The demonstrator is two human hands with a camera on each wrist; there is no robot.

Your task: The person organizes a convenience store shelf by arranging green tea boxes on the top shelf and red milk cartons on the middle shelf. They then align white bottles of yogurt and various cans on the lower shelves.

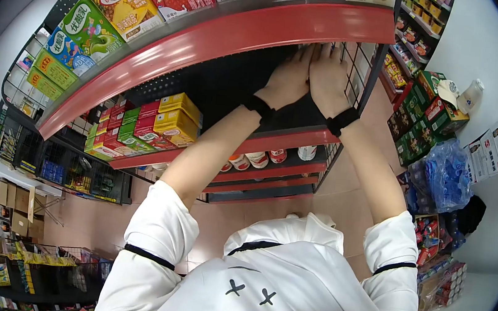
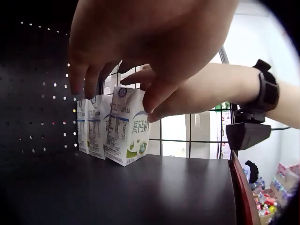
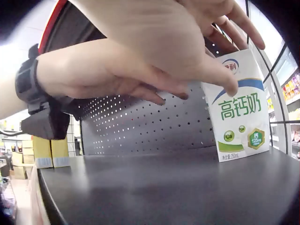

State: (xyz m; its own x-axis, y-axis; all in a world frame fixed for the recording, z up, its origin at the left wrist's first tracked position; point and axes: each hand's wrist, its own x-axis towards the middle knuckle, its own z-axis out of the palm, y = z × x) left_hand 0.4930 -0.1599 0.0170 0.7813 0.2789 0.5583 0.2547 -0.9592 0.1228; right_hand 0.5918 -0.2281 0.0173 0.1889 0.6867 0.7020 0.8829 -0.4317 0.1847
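Observation:
Both hands reach into a black shelf (image 2: 187, 183). Near its end stand white high-calcium milk cartons (image 2: 133, 126) in a row, the front one a little tilted. My right hand (image 3: 159, 42) is close over that front carton (image 3: 239, 112); its thumb overlaps the printed face, and its other fingers extend past the top edge. My left hand (image 2: 154, 37) hangs above the row with its fingers stretched towards the back panel, nothing visible in its grasp. In the head view the left hand (image 1: 286, 83) and right hand (image 1: 330, 85) lie side by side, hiding the cartons.
A wire grid (image 2: 187, 136) closes the shelf's end. Red and yellow drink boxes (image 1: 169, 121) stand left on the same shelf. Above runs a red shelf edge (image 1: 240, 27) with colourful cartons over it. Green boxes (image 1: 421, 121) and plastic-wrapped bottles (image 1: 446, 173) are stacked at right.

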